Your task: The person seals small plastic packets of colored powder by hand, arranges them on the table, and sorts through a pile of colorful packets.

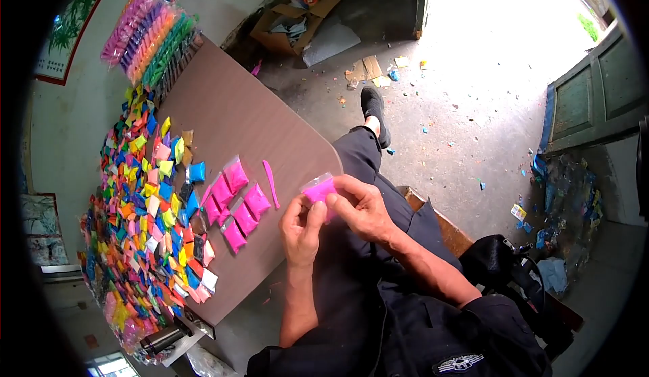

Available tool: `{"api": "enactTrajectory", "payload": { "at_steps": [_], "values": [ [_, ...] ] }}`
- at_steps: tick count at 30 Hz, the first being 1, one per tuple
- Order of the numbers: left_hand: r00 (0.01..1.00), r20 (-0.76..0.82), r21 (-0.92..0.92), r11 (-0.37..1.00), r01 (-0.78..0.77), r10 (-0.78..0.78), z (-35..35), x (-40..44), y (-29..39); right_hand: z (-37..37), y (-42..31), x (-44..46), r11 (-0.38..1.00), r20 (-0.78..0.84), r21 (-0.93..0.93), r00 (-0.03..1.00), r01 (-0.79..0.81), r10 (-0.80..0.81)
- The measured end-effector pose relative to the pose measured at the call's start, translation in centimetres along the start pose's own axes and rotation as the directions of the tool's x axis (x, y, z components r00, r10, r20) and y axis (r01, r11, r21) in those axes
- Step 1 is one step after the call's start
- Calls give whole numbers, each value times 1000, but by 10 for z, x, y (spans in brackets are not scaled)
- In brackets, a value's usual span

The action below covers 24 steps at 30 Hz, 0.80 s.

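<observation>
Head view: both hands grasp one small pink packet (318,190), held up just past the table (270,127) edge, above the dark trousers (345,262). Left hand (297,235) pinches its lower left side, thumb flat against the front; right hand (362,213) grips the right side, thumb pressed on the face, index finger over the top corner. Clear strip at the packet's top sticks out, pointing away from the body. To handle it well: light, even pressure from both thumbs, one side pinned while the other hand works, no hard squeeze on the soft middle, clear strip kept flat, since thin film could split or crease. Position: packet sits between the two hands, touching the fingertips of both, none of it on the table. Nearest things, left of the left hand: a pink stick (270,183) lying on the table, then a loose group of pink packets (246,218), beyond those a big pile of colored packets (152,221). Contents of the held packet look pink; exact material, can't tell.
</observation>
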<state>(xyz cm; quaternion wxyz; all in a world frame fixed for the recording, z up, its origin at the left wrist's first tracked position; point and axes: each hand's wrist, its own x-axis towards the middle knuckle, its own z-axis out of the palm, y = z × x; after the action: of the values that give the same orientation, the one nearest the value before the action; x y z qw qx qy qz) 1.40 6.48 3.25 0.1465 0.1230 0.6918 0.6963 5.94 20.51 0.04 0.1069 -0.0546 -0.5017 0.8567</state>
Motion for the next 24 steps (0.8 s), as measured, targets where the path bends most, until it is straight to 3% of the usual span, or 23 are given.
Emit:
{"api": "enactTrajectory", "payload": {
  "at_steps": [3, 10, 13, 15, 21, 24],
  "values": [
    [998, -60, 25, 1000, -12, 13, 0, 0, 2, 2, 1, 1, 994, 13, -103, 999, 38, -37],
    [1000, -11, 141, 990, -19, 20, -4, 1, 2, 5, -3, 1, 997, -34, -71, 999, -19, 16],
    [999, -47, -8, 1000, 3, -3, 2, 1, 3, 5, 0, 3, 996, -42, -89, 999, 19, -22],
    [994, -110, 24, 1000, 9, -6, 2, 1, 3, 4, 0, 3, 986, -27, -162, 999, 28, -33],
    [993, -90, 119, 991, -64, 75, -9, 1, -6, 8, -6, 3, 965, -31, -262, 999, 26, -35],
    [995, -52, 200, 977, -72, 84, -12, 2, -3, 10, -10, 3, 986, -71, -168, 997, -10, -2]
  ]
}}
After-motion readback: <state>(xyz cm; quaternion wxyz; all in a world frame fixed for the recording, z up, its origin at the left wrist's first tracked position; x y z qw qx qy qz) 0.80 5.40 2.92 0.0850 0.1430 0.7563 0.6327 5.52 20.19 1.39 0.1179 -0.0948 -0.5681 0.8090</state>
